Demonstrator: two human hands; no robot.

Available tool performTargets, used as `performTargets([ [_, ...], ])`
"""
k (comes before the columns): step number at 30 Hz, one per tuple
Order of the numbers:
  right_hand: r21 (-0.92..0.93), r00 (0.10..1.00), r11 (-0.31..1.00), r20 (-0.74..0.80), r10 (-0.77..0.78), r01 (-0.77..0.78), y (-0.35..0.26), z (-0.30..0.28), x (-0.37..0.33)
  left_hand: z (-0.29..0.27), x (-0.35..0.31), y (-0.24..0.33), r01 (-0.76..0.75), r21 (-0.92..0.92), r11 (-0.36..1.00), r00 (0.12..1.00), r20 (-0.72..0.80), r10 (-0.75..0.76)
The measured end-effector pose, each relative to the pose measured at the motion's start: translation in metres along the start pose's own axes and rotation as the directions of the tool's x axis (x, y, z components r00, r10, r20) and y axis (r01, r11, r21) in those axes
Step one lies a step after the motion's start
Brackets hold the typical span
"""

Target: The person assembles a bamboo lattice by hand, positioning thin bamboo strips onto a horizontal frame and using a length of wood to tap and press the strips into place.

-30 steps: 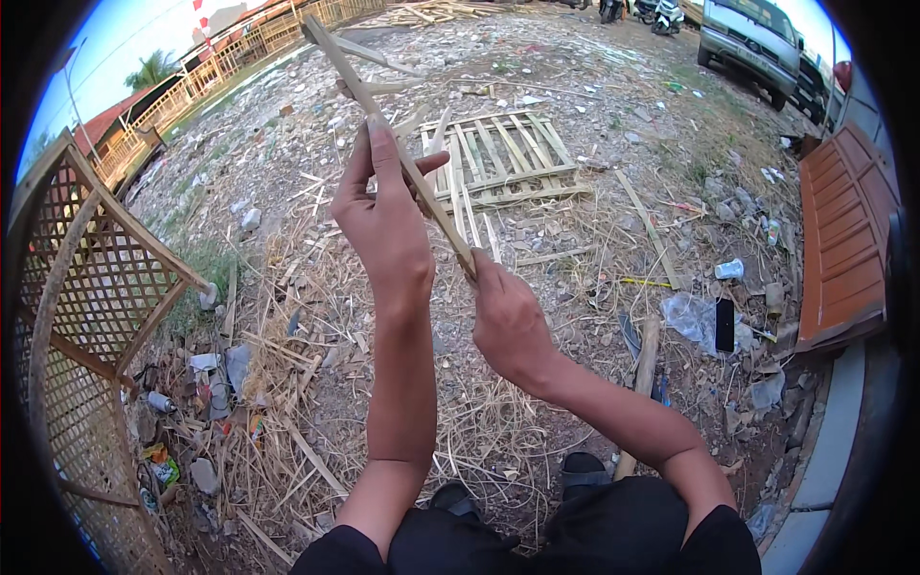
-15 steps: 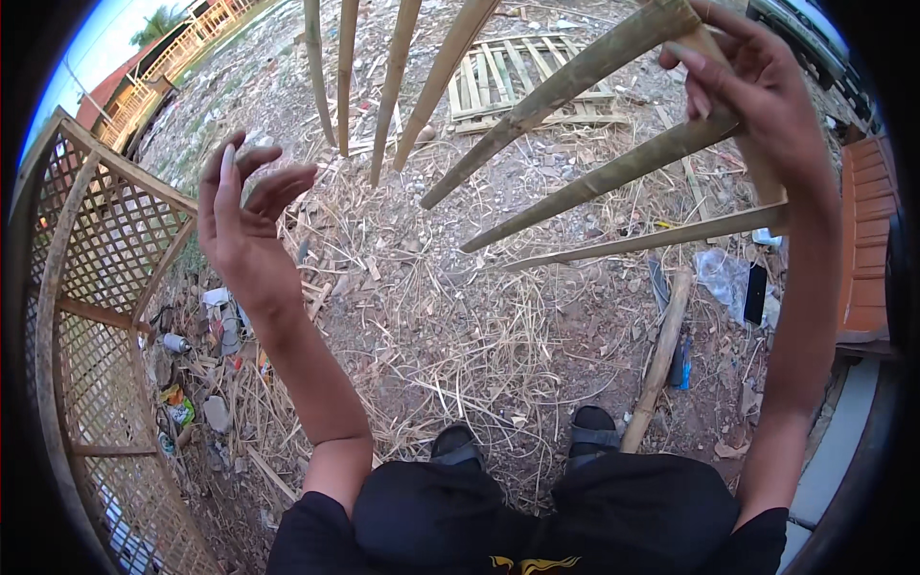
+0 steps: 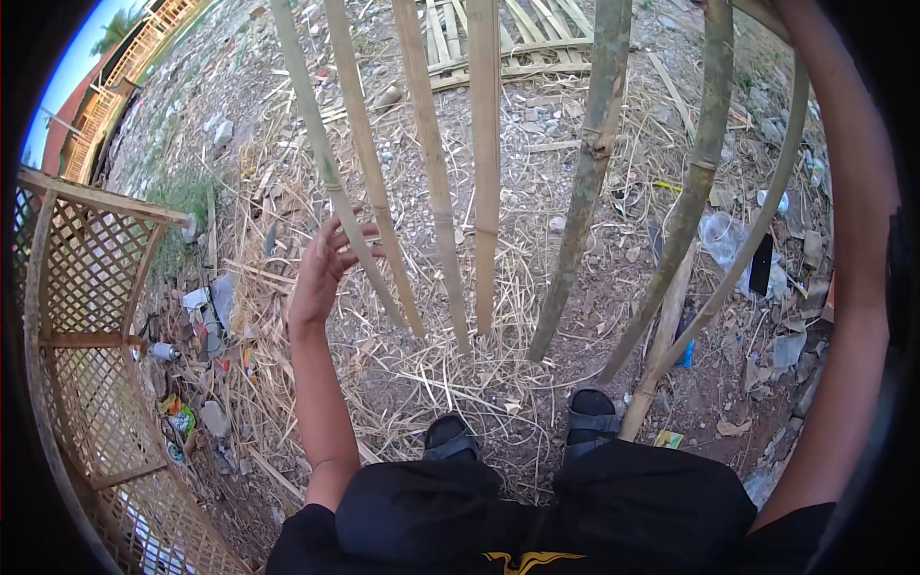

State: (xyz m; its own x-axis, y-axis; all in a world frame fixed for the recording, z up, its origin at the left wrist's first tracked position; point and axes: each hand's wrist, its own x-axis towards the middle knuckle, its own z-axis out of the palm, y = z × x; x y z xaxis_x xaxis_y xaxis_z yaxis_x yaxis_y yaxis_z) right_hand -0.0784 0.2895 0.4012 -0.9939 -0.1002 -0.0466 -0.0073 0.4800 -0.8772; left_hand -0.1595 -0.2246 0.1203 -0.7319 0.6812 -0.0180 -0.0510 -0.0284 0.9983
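Observation:
A fan-like row of bamboo slats hangs in front of me, lower ends apart and near the ground, upper ends cut off by the upper edge. Among them are pale split slats and darker green-brown ones, such as a mottled slat. My left hand is open beside the leftmost slat, fingers spread and partly behind it; I cannot tell whether they touch. My right forearm rises to a crosspiece at the upper right. The right hand's fingers are hidden beyond the upper edge.
A lattice panel stands at the left. A slatted bamboo panel lies on the ground ahead. Near my right sandal lies a bamboo pole, with clear plastic beyond. Shavings and rubble cover the ground.
The slats have swung from slanting to nearly upright, and their ends came lower and nearer to me. My left hand moved right and down to the leftmost slat; my right hand went up, mostly out of view.

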Motion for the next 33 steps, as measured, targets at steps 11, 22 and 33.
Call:
performTargets([
  [11, 0.129, 0.744, 0.866, 0.582, 0.328, -0.483, 0.18, 0.04, 0.146, 0.01, -0.029, -0.126, 0.439, -0.332, 0.835, 0.889, 0.028, -0.456],
  [22, -0.586, 0.841, 0.717, 0.107, 0.53, -0.378, 0.272, 0.098, 0.252, 0.005, -0.019, -0.161, 0.47, -0.469, 0.747, 0.815, -0.094, -0.572],
  [33, -0.447, 0.954, 0.866, -0.281, 0.103, -0.225, 0.311, 0.195, 0.043, 0.003, -0.012, -0.178, 0.52, -0.339, 0.784, 0.706, -0.346, -0.618],
])
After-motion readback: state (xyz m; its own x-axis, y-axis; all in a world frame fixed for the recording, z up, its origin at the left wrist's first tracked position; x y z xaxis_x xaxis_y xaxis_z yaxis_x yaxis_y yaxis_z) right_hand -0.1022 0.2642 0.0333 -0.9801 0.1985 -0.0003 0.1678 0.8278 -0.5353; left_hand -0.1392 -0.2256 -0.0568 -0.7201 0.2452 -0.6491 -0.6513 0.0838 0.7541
